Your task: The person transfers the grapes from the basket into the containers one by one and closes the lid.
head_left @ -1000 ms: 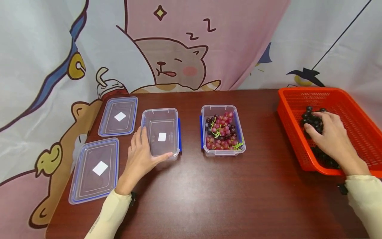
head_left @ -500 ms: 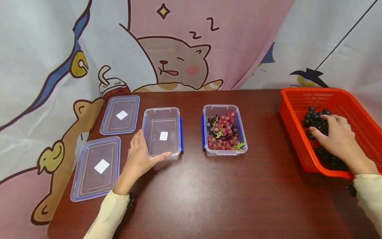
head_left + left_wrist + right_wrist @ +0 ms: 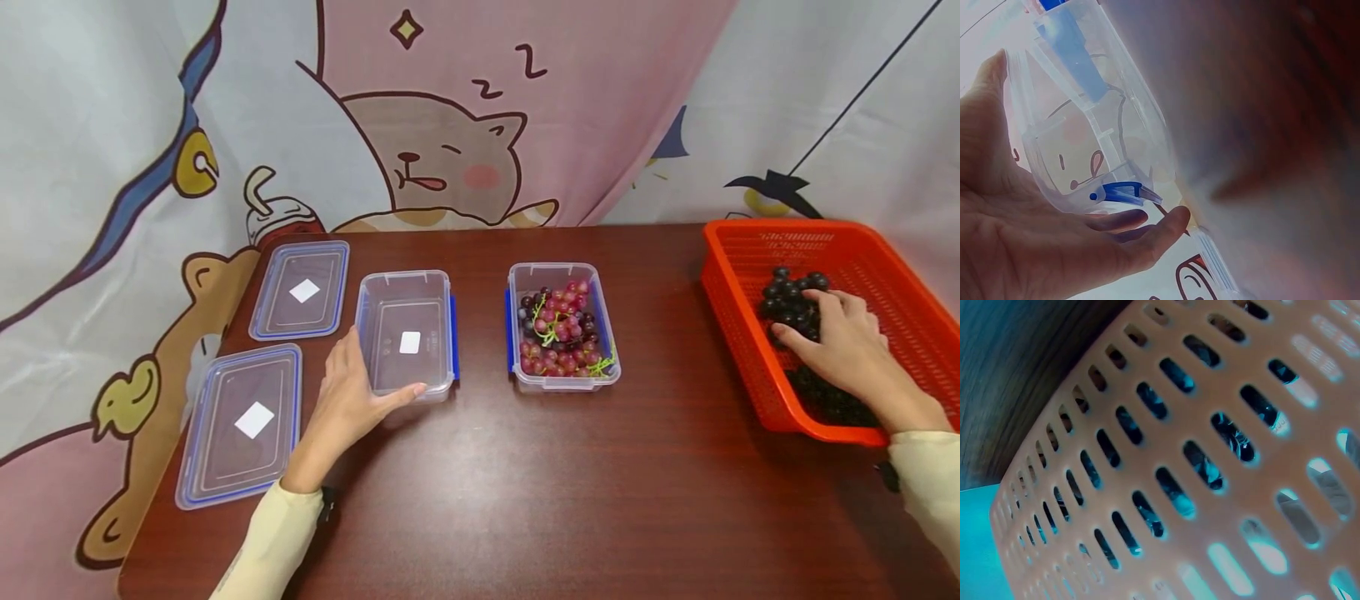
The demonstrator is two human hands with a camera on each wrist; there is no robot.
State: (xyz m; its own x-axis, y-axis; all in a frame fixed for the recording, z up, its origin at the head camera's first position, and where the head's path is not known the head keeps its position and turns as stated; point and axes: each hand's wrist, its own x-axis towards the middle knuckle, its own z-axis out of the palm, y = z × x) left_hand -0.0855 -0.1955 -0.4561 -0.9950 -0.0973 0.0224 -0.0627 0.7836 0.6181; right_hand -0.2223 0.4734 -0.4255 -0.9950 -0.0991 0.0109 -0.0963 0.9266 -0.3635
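Note:
My left hand (image 3: pixel 348 392) lies against the left side and near corner of a clear plastic container (image 3: pixel 411 312) with nothing in it, fingers fairly straight and thumb along the front. The left wrist view shows the hand (image 3: pixel 1054 231) beside the container wall (image 3: pixel 1110 119) and its blue clip (image 3: pixel 1122 192). Inside the red basket (image 3: pixel 723 317), my right hand (image 3: pixel 851 346) holds a bunch of black grapes (image 3: pixel 787 304) between thumb and fingers; the other fingertips are hidden. In the right wrist view, the slotted basket wall (image 3: pixel 1147 450) covers the hand.
A second clear container (image 3: pixel 562 383) in the middle holds red grapes (image 3: pixel 558 321) and dark grapes. Two clear lids with blue seals lie on the left, the far lid (image 3: pixel 303 292) and the near lid (image 3: pixel 251 425). More black grapes (image 3: pixel 828 400) lie in the basket. A printed curtain (image 3: pixel 450 150) hangs behind the table.
My right hand has drawn slightly back and right over the black grapes in the basket. The left hand stays at the container, and the camera view has shifted a little.

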